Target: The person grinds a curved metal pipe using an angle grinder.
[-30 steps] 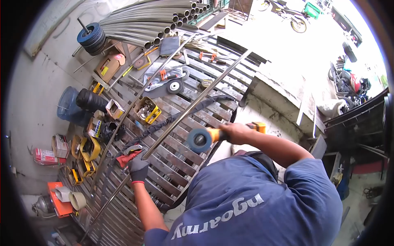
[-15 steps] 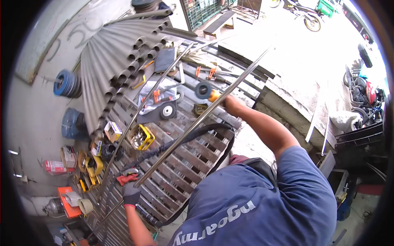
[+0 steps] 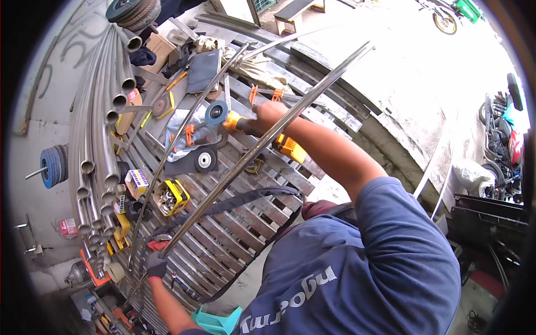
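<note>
My left hand (image 3: 156, 265), in a dark glove, is closed around a long shiny metal tube (image 3: 234, 170) near its lower end. The tube slants up to the right across the slatted metal bench. My right hand (image 3: 270, 115), bare, is closed on a yellow-and-black angle grinder (image 3: 237, 121). Its grey-blue disc (image 3: 216, 113) points left, away from the tube. On the other side of the tube shows the grinder's yellow rear part (image 3: 292, 149). The tube crosses the view at my right wrist. A red cloth-like piece (image 3: 157, 245) lies beside my left hand.
A second bent tube (image 3: 177, 137) stretches along the bench (image 3: 245, 229). On it are a yellow box of metal pieces (image 3: 171, 197), a black caster plate (image 3: 192, 160), orange clamps (image 3: 277, 94) and a dark notebook (image 3: 204, 71). Large pipes (image 3: 89, 123) lie left; a teal plastic piece (image 3: 218, 321) is below.
The view has shifted. My right hand and the grinder have moved up and left, with the disc now farther from the tube. My left hand keeps its hold on the tube.
</note>
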Demonstrator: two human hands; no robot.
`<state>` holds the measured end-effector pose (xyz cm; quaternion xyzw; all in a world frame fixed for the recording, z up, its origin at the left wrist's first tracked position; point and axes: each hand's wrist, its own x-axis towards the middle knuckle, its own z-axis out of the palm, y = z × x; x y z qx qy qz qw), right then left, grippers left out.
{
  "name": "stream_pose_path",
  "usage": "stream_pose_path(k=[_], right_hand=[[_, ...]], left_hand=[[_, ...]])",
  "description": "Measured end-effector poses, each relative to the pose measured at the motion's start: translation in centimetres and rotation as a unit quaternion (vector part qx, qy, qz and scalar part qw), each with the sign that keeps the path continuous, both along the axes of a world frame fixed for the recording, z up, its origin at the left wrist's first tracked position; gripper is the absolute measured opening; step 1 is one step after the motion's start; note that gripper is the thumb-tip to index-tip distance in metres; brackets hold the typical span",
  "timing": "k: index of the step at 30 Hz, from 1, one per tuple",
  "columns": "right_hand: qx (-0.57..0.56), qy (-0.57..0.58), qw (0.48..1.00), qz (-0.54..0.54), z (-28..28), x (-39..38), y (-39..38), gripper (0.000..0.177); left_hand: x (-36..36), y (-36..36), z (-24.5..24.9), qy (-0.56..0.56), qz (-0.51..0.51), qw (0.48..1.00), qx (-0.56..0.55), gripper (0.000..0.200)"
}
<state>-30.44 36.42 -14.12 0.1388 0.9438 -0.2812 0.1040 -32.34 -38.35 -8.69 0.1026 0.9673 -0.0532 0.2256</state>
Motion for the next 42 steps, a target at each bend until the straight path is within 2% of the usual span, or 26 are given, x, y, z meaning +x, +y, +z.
stream_pose_path(k=[2, 3, 5, 7, 9, 10, 11, 12, 14, 17, 19, 20, 23, 24, 25, 26, 30, 32, 36, 40, 42], right_hand=[[0.14, 0.061, 0.986, -0.067, -1.5, 1.5, 5.6, 0.061], [0.221, 0.171, 0.95, -0.141, -2.7, 3.5, 8.8, 0.052], [0.236, 0.107, 0.939, -0.228, -3.8, 6.9, 16.3, 0.066], [0.23, -0.005, 0.943, -0.242, -2.8, 9.1, 20.4, 0.075], [0.204, -0.05, 0.945, -0.252, -3.1, 10.5, 23.9, 0.074], [0.207, -0.032, 0.933, -0.291, -5.2, 11.0, 25.7, 0.07], [0.145, -0.083, 0.958, -0.235, -4.6, 11.4, 26.9, 0.092], [0.162, -0.074, 0.957, -0.229, -4.8, 11.7, 27.3, 0.089], [0.2, -0.053, 0.954, -0.218, -5.1, 11.8, 27.6, 0.084], [0.109, 0.021, 0.972, -0.207, -4.6, 13.8, 27.1, 0.075], [0.075, 0.045, 0.972, -0.217, -5.3, 16.2, 25.8, 0.077], [0.057, 0.057, 0.972, -0.221, -5.8, 17.4, 25.2, 0.078], [0.079, 0.057, 0.958, -0.27, -5.5, 23.2, 20.2, 0.091], [0.053, 0.079, 0.961, -0.261, -5.7, 25.6, 18.9, 0.092], [0.057, 0.027, 0.96, -0.272, -3.8, 27.0, 16.5, 0.093], [0.057, 0.067, 0.964, -0.249, -4.6, 29.5, 15.4, 0.093], [0.077, 0.046, 0.968, -0.235, -3.5, 36.1, 9.4, 0.088], [0.071, 0.034, 0.971, -0.227, -2.9, 37.9, 7.6, 0.088], [0.053, 0.031, 0.974, -0.219, -3.6, 36.8, 5.9, 0.093], [0.046, 0.061, 0.976, -0.206, -5.0, 29.9, 5.4, 0.09], [0.065, 0.129, 0.973, -0.179, -6.1, 26.0, 5.0, 0.084]], left_hand=[[0.3, 1.0, 1.2, 0.007, -0.009, 0.999, -0.032, 0.027], [0.5, 1.0, 1.6, 0.024, -0.026, 0.999, -0.028, 0.03], [0.6, -0.6, 0.9, 0.008, -0.007, 1.0, 0.014, 0.03], [0.6, -0.1, 1.2, -0.003, 0.007, 0.999, 0.032, 0.031], [1.3, 1.9, 2.5, -0.009, 0.016, 0.999, 0.029, 0.033], [1.2, 1.8, 2.2, -0.012, 0.022, 0.998, 0.055, 0.033], [1.2, 0.4, 1.0, -0.015, 0.029, 0.996, 0.08, 0.034], [1.3, -0.4, 0.7, -0.019, 0.037, 0.994, 0.105, 0.035], [1.7, 1.1, 1.6, -0.037, 0.052, 0.996, 0.059, 0.034], [2.3, 0.9, 1.1, -0.011, 0.034, 0.999, 0.034, 0.031], [2.3, -1.9, -0.6, -0.005, 0.009, 1.0, -0.013, 0.029], [2.8, -1.6, -0.4, -0.009, 0.017, 1.0, 0.002, 0.026], [3.7, 0.7, 0.9, -0.011, 0.024, 0.999, 0.019, 0.02], [3.9, 1.3, 1.2, -0.015, 0.038, 0.999, 0.012, 0.02], [4.0, 2.0, 1.5, -0.019, 0.053, 0.998, 0.006, 0.021], [4.3, 2.2, 1.5, -0.023, 0.068, 0.997, 0.001, 0.022], [4.8, -0.4, -0.1, 0.014, -0.007, 1.0, -0.026, 0.022], [5.0, -1.0, -0.2, -0.016, 0.016, 1.0, 0.001, 0.022], [5.3, -1.1, -0.3, -0.036, 0.01, 0.999, 0.012, 0.02], [5.2, -3.4, -1.7, -0.029, 0.0, 0.999, 0.025, 0.019], [4.7, -3.6, -1.9, -0.044, 0.016, 0.999, 0.01, 0.018]])
